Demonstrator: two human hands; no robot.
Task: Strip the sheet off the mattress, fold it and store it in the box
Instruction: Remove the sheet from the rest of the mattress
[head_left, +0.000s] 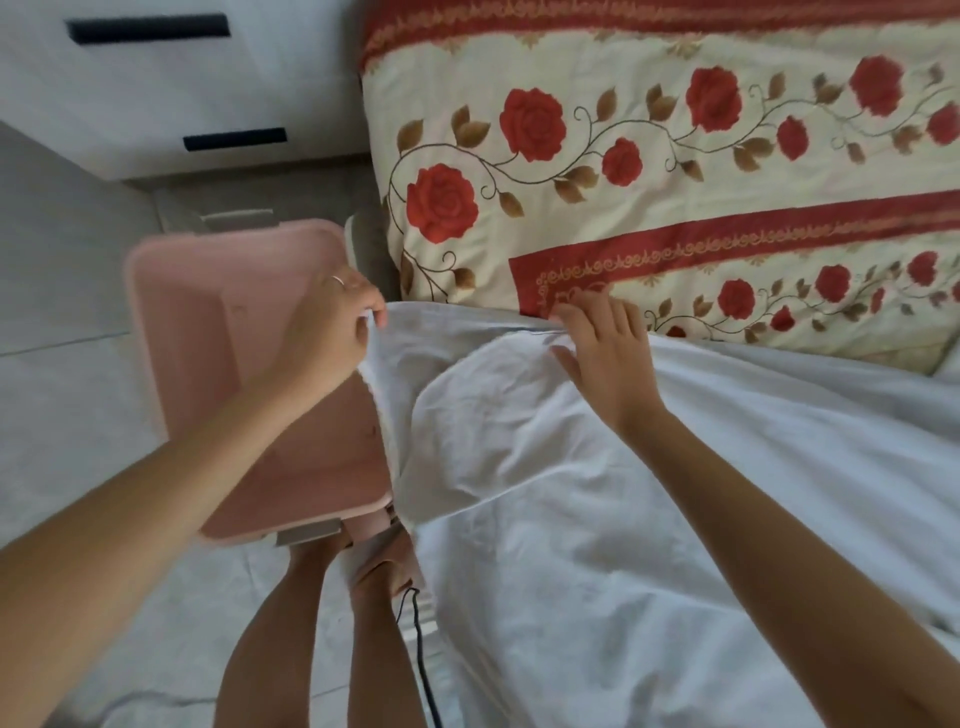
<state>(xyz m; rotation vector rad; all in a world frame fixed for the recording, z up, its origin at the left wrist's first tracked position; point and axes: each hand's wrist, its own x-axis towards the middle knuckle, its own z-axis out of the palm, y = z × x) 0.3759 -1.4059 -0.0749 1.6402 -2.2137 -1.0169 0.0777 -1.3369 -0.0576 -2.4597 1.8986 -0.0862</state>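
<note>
Left grip (332, 332) pinches white sheet (571, 519) corner over pink box (223, 332); right grip (602, 358) wide, flat on sheet.

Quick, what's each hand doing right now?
Left hand: pinching the sheet corner.
Right hand: open, fingers flat on the sheet edge.

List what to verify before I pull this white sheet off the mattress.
1. Left hand pinches the sheet at its edge: ok.
2. Right hand grips too: not ok, its fingers lie flat on the edge.
3. Floral cover off the sheet: ok, it lies beyond the edge.
4. Pink box close beside the sheet: ok.
5. Box open: cannot tell.
6. Black cable away from the feet: not ok, it hangs beside them.
</note>
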